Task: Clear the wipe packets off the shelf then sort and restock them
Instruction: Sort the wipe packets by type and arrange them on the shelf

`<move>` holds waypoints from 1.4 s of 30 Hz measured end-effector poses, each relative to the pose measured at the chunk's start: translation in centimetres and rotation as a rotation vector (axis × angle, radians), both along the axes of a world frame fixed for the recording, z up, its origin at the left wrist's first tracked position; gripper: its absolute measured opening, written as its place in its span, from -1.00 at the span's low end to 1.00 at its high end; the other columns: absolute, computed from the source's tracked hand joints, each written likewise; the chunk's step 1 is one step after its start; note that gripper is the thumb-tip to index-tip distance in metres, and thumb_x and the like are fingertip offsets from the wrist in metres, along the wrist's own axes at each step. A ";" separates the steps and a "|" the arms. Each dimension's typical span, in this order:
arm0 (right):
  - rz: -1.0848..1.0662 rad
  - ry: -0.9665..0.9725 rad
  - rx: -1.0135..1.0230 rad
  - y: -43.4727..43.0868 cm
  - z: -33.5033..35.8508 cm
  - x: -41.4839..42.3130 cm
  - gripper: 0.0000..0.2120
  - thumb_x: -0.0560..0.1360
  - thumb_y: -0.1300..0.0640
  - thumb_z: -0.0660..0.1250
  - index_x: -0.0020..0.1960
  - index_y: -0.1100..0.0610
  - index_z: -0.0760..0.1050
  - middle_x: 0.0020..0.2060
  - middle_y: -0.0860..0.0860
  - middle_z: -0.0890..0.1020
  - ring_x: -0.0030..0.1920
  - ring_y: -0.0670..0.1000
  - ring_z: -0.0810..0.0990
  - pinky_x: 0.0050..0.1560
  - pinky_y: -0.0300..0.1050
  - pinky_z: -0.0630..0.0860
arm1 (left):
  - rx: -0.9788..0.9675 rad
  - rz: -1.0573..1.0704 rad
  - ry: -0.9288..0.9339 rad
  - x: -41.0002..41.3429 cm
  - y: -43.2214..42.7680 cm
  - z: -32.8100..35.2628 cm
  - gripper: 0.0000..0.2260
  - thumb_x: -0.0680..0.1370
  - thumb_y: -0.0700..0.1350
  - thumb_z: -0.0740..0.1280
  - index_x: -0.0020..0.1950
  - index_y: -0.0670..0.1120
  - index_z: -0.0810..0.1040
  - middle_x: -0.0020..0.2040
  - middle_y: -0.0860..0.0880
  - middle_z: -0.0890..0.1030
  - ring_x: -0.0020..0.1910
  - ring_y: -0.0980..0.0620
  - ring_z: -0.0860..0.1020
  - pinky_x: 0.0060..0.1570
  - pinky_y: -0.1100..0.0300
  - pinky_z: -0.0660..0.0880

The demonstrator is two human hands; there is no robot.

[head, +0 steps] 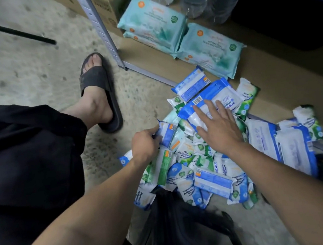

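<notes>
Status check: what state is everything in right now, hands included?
Left hand: grips small blue packet.
Right hand: open, flat on large blue packet.
Packet pile: heaped, unsorted.
Teal packs: on shelf, two stacked, one beside.
Black bag: lying crumpled beside pile.

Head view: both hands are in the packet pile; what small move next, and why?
Probably lift the small blue packet that the left hand grips out of the pile; the right hand lies flat on a large blue packet, so the rest should hold.
</notes>
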State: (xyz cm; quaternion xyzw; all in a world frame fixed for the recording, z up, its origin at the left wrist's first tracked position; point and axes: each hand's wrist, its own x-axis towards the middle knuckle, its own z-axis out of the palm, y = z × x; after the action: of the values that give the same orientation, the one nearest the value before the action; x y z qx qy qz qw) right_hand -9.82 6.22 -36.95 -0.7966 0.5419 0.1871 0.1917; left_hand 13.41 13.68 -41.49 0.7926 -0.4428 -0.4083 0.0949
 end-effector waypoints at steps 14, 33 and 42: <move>-0.025 -0.017 -0.008 0.2 -0.3 0.1 -0.39 0.65 -0.13 0.11 0.63 -0.14 -0.02 0.62 0.02 -0.01 0.60 0.20 -0.10 0.56 0.22 -0.03 | -0.039 0.125 0.068 0.9 0.4 -0.5 -0.72 0.49 0.01 0.48 0.16 -0.05 0.68 0.06 0.02 0.67 0.00 0.05 0.63 0.10 0.18 0.53; -0.034 -0.005 0.021 0.0 -0.2 0.2 -0.40 0.66 -0.13 0.10 0.63 -0.16 -0.04 0.63 0.02 -0.06 0.61 0.18 -0.14 0.57 0.21 -0.07 | 0.254 -0.138 0.126 0.8 -2.7 -2.0 -0.59 0.40 0.19 0.51 0.10 0.06 0.47 0.09 -0.03 0.58 0.08 -0.05 0.55 0.17 -0.08 0.51; -0.056 -0.016 0.062 0.7 -0.4 -0.2 -0.41 0.69 -0.10 0.04 0.63 -0.18 -0.15 0.63 -0.02 -0.19 0.61 0.17 -0.23 0.59 0.16 -0.16 | 0.267 0.041 0.358 1.0 -2.4 -1.3 -0.65 0.45 0.01 0.55 0.12 -0.03 0.50 0.06 0.00 0.64 0.05 -0.03 0.63 0.10 0.05 0.58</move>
State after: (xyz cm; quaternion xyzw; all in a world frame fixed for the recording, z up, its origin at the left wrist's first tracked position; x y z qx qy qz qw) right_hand -10.04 6.88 -37.30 -0.7762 0.5564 0.1920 0.2259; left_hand 14.40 11.24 -42.79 0.7219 -0.3450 -0.5953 0.0745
